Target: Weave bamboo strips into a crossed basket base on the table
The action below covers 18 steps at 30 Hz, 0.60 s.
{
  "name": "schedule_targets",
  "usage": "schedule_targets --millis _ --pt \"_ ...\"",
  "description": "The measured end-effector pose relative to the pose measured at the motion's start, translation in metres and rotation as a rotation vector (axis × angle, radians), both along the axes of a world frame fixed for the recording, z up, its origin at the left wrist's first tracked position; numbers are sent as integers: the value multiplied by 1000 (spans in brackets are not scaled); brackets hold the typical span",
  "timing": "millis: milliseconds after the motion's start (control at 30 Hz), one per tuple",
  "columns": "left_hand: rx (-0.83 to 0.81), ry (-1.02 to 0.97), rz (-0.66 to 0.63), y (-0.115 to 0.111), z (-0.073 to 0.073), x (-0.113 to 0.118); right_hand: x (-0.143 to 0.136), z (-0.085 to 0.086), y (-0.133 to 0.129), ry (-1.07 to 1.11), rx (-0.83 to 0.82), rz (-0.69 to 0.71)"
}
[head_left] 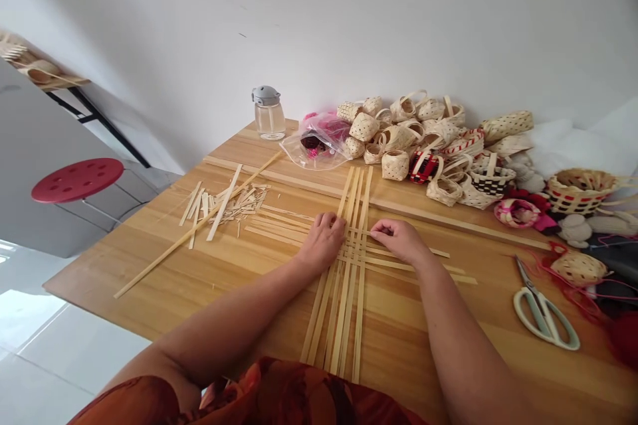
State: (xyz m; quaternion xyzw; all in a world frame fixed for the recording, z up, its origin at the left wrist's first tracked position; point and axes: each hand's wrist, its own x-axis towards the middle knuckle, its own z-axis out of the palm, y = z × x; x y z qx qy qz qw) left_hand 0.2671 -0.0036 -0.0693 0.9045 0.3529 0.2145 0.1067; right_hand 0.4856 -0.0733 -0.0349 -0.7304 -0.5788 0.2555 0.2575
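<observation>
Several pale flat strips (343, 319) lie lengthwise on the wooden table, crossed by others to form a woven patch (353, 249) in the middle. My left hand (325, 237) rests at the left side of this patch, fingers bent and close together, pressing on the strips; crosswise strips (274, 229) stick out to its left. At the right side, my right hand (396, 239) pinches the end of a thin crosswise strip between thumb and forefinger. Below that hand, more strip ends (448, 272) spread to the right.
Small woven baskets (399, 136) are piled along the wall, beside a plastic bag (321, 146) and a bottle (269, 116). Scissors (543, 312) lie at the right. Cut strip pieces (244, 204) and a long strip (164, 255) lie left. A red stool (77, 179) stands beyond the table.
</observation>
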Motion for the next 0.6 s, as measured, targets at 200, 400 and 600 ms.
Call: schedule_targets --millis 200,400,600 --pt "27 27 2 1 0 0 -2 2 0 -12 16 1" --pt "52 -12 -21 2 0 -2 -3 4 1 -30 -8 -14" --pt "87 -37 -37 3 -4 -2 -6 10 0 -51 -43 -23"
